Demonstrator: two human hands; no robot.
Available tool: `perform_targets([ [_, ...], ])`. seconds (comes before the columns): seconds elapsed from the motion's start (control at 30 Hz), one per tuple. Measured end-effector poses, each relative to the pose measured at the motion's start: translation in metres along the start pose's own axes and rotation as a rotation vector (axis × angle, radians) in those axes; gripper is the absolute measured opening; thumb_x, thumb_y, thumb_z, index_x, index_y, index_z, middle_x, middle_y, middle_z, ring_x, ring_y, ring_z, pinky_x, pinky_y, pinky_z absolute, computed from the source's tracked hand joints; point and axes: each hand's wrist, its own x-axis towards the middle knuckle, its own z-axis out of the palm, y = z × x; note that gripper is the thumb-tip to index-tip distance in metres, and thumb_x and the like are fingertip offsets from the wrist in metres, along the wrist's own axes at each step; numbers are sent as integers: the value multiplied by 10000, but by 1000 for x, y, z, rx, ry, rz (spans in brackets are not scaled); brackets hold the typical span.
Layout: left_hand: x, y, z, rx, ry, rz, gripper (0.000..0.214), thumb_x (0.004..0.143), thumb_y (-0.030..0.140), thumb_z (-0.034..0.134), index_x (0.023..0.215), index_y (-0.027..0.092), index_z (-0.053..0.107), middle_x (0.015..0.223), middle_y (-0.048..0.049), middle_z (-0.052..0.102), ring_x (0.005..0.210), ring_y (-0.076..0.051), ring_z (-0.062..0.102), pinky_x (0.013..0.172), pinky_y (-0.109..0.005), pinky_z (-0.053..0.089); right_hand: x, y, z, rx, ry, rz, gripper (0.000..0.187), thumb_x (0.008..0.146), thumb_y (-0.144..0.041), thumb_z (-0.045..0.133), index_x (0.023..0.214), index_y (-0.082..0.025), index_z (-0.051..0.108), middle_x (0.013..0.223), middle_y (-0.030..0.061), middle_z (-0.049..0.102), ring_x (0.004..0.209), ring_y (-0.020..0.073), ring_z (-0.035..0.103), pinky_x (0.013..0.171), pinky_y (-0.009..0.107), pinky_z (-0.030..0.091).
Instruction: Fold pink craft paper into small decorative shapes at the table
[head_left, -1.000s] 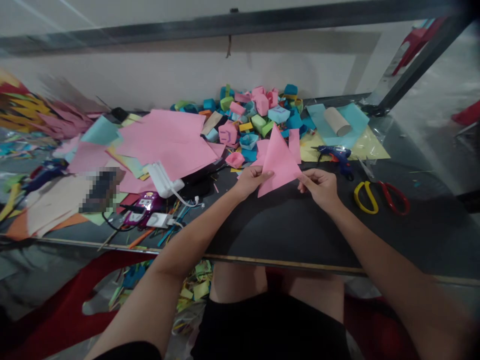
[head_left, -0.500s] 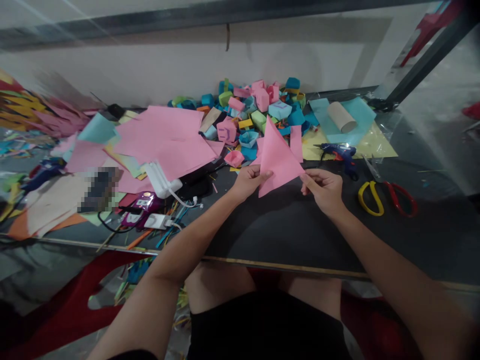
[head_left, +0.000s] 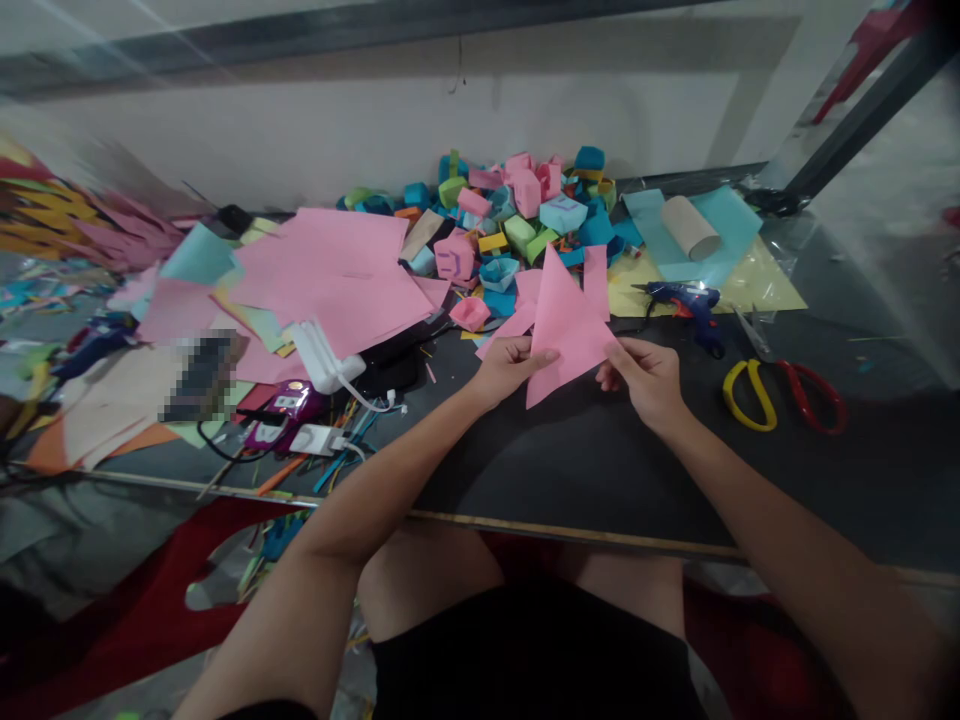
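Between my two hands a triangular piece of pink paper (head_left: pixel 568 330) is held up above the dark table (head_left: pixel 555 460), one point upward. My left hand (head_left: pixel 511 370) pinches its lower left edge, thumb lying on the front face. At the lower right corner, my right hand (head_left: pixel 646 378) grips the paper between thumb and fingers. Loose pink strips (head_left: pixel 596 280) lie behind the held paper. To the right of my right hand are scissors with one yellow and one red handle (head_left: pixel 750 397), and a blue glue gun (head_left: pixel 686 300) lies beyond them.
Several small folded paper boxes (head_left: pixel 525 190) are heaped against the wall. Pink sheets (head_left: pixel 330 270) spread on the left, near a white power bank (head_left: pixel 326 360) and a purple power strip (head_left: pixel 283 415) with cables. A cardboard tube (head_left: pixel 690 228) rests on blue paper at the back right.
The pink paper has shifted slightly down and right in view, still held by both hands. The camera view has moved a little.
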Motion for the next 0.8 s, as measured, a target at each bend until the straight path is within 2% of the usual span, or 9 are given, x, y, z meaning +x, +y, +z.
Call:
perform_targets([
  [0.1,2,-4,0,-21,5,-6,487,646,615,862,738,151,747,662,-10,669,596,-98,568,548,-229,450,2,0,-1,-91,-4,-14,546,828,-672,690,573,-190,682,531,23,642,439,89,538,445,236,403],
  [0.23,5,-7,-2,-44,16,5,491,660,629,847,757,158,747,710,-31,707,685,-138,638,624,-259,510,5,1,-4,-140,-47,11,560,832,-684,674,568,-190,680,539,33,649,454,99,545,456,241,405],
  [0.43,-1,-9,5,-15,41,-15,492,667,597,856,754,127,740,763,-69,731,653,-134,608,585,-255,475,4,6,-3,-144,-177,50,561,818,-689,681,566,-188,687,515,33,639,442,104,533,461,250,412],
  [0.63,4,-12,3,-127,61,-44,571,610,675,854,746,134,734,740,-58,717,624,-120,588,572,-251,458,4,4,-2,-147,-173,60,570,796,-709,687,554,-193,682,509,33,638,440,106,529,462,254,411],
  [0.8,8,-11,-3,-144,108,-32,560,579,654,883,617,140,665,610,-3,628,545,-78,492,509,-224,366,4,3,-1,-148,-181,84,608,748,-762,693,533,-194,666,501,36,635,429,107,515,455,258,412],
])
